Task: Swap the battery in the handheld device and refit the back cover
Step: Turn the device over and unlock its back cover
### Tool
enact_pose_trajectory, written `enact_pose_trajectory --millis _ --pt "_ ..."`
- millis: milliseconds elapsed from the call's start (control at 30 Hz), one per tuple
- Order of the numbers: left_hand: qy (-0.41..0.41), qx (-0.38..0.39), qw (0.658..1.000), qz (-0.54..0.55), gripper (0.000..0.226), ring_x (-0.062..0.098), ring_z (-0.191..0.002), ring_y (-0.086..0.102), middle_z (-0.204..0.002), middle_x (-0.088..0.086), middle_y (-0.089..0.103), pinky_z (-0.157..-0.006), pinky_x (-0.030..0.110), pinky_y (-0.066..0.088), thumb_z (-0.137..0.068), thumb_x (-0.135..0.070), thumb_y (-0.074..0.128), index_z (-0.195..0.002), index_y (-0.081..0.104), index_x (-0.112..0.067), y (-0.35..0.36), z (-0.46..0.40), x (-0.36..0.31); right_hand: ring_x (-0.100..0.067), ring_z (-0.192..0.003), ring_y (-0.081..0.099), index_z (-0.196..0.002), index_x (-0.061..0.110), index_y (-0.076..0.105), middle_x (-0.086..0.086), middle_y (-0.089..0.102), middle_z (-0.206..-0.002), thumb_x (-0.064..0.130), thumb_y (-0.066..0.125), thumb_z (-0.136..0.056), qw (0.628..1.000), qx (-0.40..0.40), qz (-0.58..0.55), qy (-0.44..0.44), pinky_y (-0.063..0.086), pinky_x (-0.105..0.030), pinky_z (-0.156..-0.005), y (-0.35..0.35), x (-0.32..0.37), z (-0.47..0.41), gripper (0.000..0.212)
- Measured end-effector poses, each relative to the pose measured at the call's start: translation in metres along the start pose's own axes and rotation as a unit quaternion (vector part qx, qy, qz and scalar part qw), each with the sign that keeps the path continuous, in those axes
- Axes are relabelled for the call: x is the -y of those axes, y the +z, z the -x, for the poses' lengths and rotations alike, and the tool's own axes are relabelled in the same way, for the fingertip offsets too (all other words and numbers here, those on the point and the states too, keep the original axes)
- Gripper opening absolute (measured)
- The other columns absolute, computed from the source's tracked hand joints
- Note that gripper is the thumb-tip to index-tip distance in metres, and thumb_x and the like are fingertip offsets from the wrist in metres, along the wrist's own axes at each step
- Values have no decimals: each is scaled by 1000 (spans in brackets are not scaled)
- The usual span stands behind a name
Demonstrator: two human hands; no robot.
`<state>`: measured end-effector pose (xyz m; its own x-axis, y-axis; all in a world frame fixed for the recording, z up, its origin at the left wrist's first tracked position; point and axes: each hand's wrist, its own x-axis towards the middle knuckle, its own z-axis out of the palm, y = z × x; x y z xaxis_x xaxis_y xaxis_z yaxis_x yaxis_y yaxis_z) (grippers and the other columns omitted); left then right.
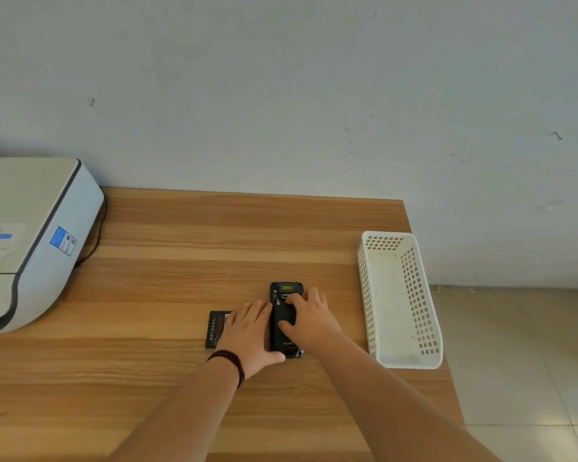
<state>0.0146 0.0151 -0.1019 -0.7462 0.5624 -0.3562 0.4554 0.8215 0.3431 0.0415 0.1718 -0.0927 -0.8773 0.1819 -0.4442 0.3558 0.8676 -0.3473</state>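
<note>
1. The black device (pixel 283 320) lay back side up on the wooden table (pixel 181 235). Pale letters near its lower end were too small to read for sure. A yellow label sat at its far end, and its writing could not be read.
2. The battery (pixel 218 328) lay flat just left of the device, half hidden under the left hand (pixel 250 335). It had lines of white print, too fine to read.
3. The printer (pixel 24 241) at the left was cut off by the frame edge. It carried a blue sticker with unreadable text.
4. The long axis of the device ran away from the person, with the yellow-label end pointing to the wall.
5. The left hand lay flat with fingers spread, its thumb against the near left corner of the device.
6. The right hand (pixel 309 320) pressed on the back cover with thumb and forefinger, fingers loosely open, not gripping.
7. A white basket (pixel 429 360) stood well to the right.
</note>
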Motion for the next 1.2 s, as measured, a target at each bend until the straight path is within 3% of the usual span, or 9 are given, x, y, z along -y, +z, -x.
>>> enact_pose_trajectory --millis 400,733,1200 --pt "-33 21 999 17 107 18 -145 3 -157 -5 13 -117 40 8 -69 -63 67 -149 10 -22 -1 -6 0 -25 -119 36 -127 21 37 -7 34 -129 48 68 -78 995 -25 -56 78 50 -38 -91 10 18 -10 64" --pt "-16 -13 999 28 102 15 -144 10 -154 -4 22 -118 39 13 -69 -67 62 -148 19 -19 7 -2 4 -27 -114 44 -135 23 23 -11 32 -132 44 60 -86 989 -80 -25 119 55 -37 -81 23 38 9 65" --pt "-18 3 1000 10 98 20 -145 9 -157 0 16 -118 41 14 -76 -62 62 -149 15 -18 5 3 1 -24 -112 44 -124 19 40 -6 41 -125 37 63 -84 979 -118 -86 141 52 -34 -76 -22 20 8 50"
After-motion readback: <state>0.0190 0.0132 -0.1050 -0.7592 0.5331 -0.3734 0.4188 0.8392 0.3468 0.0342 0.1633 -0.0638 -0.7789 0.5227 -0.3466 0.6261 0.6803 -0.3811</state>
